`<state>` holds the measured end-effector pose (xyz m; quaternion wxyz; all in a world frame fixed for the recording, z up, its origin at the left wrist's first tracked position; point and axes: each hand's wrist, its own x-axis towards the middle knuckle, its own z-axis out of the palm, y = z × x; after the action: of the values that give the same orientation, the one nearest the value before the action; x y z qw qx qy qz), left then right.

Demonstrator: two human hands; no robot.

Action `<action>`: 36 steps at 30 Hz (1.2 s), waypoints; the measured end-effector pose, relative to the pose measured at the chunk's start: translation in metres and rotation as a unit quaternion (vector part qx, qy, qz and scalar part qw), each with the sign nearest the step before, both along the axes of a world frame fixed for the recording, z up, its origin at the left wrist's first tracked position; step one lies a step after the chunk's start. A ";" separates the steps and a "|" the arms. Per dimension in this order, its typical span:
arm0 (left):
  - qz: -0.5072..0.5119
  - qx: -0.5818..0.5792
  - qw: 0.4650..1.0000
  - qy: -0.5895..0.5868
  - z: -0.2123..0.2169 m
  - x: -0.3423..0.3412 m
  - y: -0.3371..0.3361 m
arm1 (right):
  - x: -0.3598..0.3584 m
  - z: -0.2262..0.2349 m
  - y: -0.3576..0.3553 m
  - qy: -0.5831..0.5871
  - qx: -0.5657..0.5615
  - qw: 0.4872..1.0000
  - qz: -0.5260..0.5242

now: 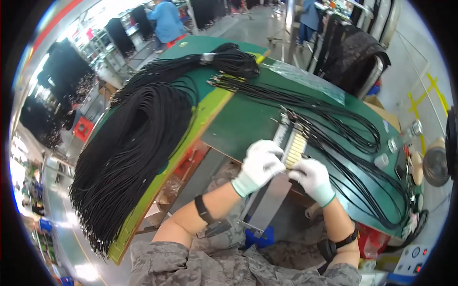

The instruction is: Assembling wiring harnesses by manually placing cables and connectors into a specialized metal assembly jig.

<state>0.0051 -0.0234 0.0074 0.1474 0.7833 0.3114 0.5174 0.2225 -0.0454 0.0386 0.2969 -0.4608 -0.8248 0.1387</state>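
Clearly, the work sits right at the near edge of the green bench [231, 131], in front of the seated person. A metal fixture [282, 131] is there with a row of cream blocks [296, 148] along it, and both gloved hands are at its near end. The left hand [258, 167] has its thumb and fingers bent toward each other beside the blocks; from where I stand I can't tell whether they pinch anything. The right hand [311, 178] is curled just across from it, with something dark by its fingertips, and I can't make out whether the fingers are closed on it.

Loose black cables [355, 167] run from the fixture's far end toward the bench's right-hand corner, their tips gathered near the blocks, so I'd judge this batch is partway through. Another bundle [329, 107] lies apart, nearer the far edge, and seems to be outside the present handling. On the left wing, inside the yellow-green edging [210, 112], spreads a large black cable pile [138, 128], with a tied hank [234, 61] toward the far corner. Whether those are finished or waiting, I can't say; if waiting, plenty is left.
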 end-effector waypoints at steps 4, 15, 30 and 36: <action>0.055 -0.108 0.991 -0.052 -0.005 -0.012 0.010 | 0.025 -0.010 0.007 0.099 -0.052 0.990 -0.088; 0.109 -0.103 0.988 0.036 -0.007 -0.012 0.009 | 0.028 0.010 -0.008 -0.039 -0.071 0.993 -0.086; 0.127 -0.109 0.985 0.043 -0.012 -0.014 0.009 | 0.033 0.009 -0.009 -0.080 -0.054 0.990 -0.100; 0.080 -0.084 0.993 0.036 -0.011 -0.007 0.006 | 0.026 0.010 -0.014 -0.071 -0.052 0.992 -0.095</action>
<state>-0.0018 -0.0171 -0.0039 0.1594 0.7590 0.4205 0.4709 0.2488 -0.0592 0.0484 0.2248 -0.5602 -0.7883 0.1193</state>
